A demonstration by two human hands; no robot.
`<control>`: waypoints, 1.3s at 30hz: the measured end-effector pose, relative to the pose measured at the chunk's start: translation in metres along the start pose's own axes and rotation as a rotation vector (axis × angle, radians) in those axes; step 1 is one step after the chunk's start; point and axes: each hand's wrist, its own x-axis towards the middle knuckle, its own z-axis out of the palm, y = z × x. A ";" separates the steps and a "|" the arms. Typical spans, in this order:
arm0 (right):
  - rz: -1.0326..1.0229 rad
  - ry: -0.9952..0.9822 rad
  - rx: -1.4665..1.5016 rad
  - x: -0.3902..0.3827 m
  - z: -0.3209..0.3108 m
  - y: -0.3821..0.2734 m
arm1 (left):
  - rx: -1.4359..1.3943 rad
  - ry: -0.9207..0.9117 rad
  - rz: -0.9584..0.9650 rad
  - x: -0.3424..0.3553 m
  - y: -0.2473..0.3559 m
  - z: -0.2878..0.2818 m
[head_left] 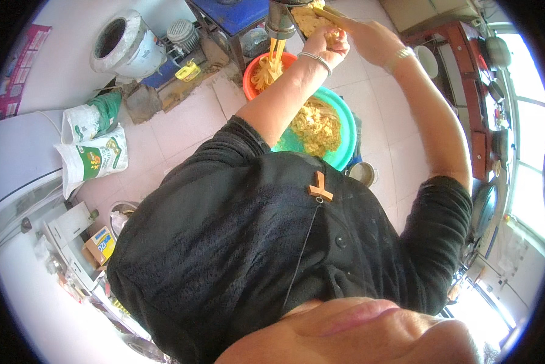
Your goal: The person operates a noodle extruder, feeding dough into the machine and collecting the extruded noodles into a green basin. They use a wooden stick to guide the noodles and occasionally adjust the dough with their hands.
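My left hand is closed around a yellowish lump of dough, mostly hidden by the fingers. My right hand is right beside it, and a pale wooden-looking stick reaches from its fingers over a heap of yellow dough. Left of that heap is the metal outlet of a press, from which thick yellow noodles hang into a red basin. Below my hands, a green basin holds more crumbly yellow dough.
A blue-topped stand is next to the press. At left are a drum-shaped machine, a motor, a yellow container and white sacks. A metal pot sits by the green basin. Red-brown cabinets line the right.
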 end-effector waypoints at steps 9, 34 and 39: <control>0.234 0.051 -0.010 -0.011 -0.001 0.023 | -0.011 0.019 -0.080 -0.002 -0.003 -0.009; 0.207 -0.070 -0.062 0.018 0.038 0.000 | 2.181 -0.703 0.681 -0.084 -0.030 -0.033; 0.090 -0.002 -0.009 -0.009 -0.019 -0.017 | 2.618 -1.139 1.394 -0.072 0.006 -0.019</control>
